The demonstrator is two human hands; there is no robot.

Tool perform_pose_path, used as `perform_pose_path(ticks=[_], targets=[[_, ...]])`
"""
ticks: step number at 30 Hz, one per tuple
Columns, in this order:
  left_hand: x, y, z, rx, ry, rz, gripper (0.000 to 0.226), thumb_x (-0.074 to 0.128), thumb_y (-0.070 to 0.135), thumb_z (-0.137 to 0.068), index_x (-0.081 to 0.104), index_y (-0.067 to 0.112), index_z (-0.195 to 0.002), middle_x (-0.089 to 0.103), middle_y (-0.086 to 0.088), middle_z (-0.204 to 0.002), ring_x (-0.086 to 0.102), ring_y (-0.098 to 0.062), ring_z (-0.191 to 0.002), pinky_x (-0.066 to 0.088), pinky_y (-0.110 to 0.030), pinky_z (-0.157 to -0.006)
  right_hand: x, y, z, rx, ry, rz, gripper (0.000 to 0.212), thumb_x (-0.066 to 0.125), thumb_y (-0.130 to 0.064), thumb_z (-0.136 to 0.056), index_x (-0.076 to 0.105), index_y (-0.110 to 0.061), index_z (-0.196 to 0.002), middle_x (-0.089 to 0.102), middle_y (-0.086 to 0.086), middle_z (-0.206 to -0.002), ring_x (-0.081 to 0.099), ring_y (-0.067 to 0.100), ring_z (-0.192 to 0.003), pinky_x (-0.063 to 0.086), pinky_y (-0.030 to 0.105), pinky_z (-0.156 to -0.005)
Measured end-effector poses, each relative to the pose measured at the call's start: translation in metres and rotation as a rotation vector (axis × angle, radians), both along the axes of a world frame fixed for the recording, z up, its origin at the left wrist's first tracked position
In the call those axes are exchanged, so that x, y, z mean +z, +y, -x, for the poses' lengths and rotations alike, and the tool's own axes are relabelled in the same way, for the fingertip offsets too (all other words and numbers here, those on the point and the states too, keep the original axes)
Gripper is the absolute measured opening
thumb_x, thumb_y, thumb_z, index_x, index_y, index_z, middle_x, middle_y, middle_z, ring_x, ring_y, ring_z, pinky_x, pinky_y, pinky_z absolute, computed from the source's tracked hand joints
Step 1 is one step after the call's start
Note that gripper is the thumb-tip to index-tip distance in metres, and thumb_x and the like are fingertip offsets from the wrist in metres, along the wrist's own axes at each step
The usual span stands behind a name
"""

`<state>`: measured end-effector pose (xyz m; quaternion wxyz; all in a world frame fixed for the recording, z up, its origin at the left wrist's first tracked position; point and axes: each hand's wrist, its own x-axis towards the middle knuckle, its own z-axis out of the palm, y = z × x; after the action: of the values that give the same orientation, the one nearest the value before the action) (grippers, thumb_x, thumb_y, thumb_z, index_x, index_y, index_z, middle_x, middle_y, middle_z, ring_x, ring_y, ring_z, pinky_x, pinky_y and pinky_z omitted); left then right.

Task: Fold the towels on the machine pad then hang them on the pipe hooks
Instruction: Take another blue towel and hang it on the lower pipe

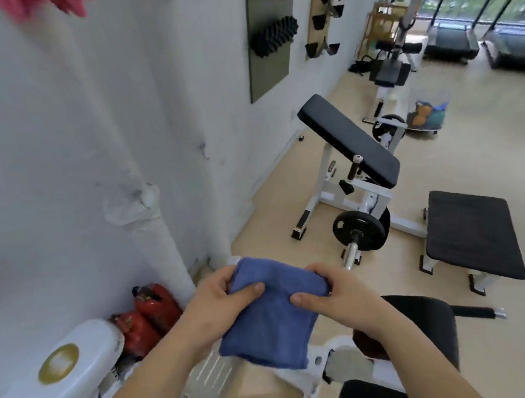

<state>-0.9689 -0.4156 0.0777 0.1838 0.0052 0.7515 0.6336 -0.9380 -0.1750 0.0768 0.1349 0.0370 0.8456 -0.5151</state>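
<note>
A folded blue towel (pixel 270 317) hangs in the air in front of me, held by both hands at its upper corners. My left hand (pixel 219 299) grips the left corner, thumb on top of the cloth. My right hand (pixel 331 290) grips the right corner the same way. A white pipe (pixel 160 232) runs up the wall to the left of the towel. A pink towel (pixel 45 5) hangs blurred at the top left, by the pipe. Below my right arm lies a black machine pad (pixel 428 321).
A white wall fills the left side. Red objects (pixel 148 314) and a white rounded device (pixel 57 365) sit on the floor by the pipe. A weight machine (pixel 353 172) with a black plate and a flat black bench (pixel 471 235) stand ahead on the wooden floor.
</note>
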Motion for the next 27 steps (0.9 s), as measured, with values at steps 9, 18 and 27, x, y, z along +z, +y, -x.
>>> perform_pose_path(ticks=[9, 18, 27], targets=[[0.020, -0.157, 0.094, 0.244, 0.036, -0.063, 0.011, 0.080, 0.023, -0.089, 0.076, 0.015, -0.094, 0.077, 0.003, -0.082, 0.068, -0.012, -0.076, 0.052, -0.024, -0.067, 0.029, -0.159, 0.144, -0.130, -0.035, 0.377, 0.025, 0.079, -0.021, -0.088, 0.069, -0.011, -0.108, 0.079, 0.006, -0.101, 0.076, 0.020, -0.096, 0.059, 0.034, -0.081], [0.026, -0.231, 0.198, 0.337, 0.037, -0.012, 0.018, 0.065, 0.004, -0.097, 0.071, 0.017, -0.108, 0.079, -0.009, -0.083, 0.073, -0.018, -0.070, 0.056, -0.028, -0.058, 0.024, -0.233, 0.278, -0.006, 0.062, 0.214, 0.029, 0.076, -0.024, -0.091, 0.065, -0.035, -0.116, 0.075, 0.003, -0.106, 0.073, 0.019, -0.096, 0.063, 0.040, -0.086], [-0.024, -0.230, 0.269, 0.410, 0.091, 0.353, 0.022, 0.055, 0.009, -0.093, 0.057, 0.030, -0.100, 0.070, -0.013, -0.088, 0.067, -0.020, -0.072, 0.057, -0.028, -0.061, -0.024, -0.251, 0.401, 0.353, 0.109, -0.081, 0.029, 0.057, -0.005, -0.093, 0.061, -0.031, -0.104, 0.068, -0.003, -0.091, 0.067, 0.017, -0.084, 0.057, 0.023, -0.074]])
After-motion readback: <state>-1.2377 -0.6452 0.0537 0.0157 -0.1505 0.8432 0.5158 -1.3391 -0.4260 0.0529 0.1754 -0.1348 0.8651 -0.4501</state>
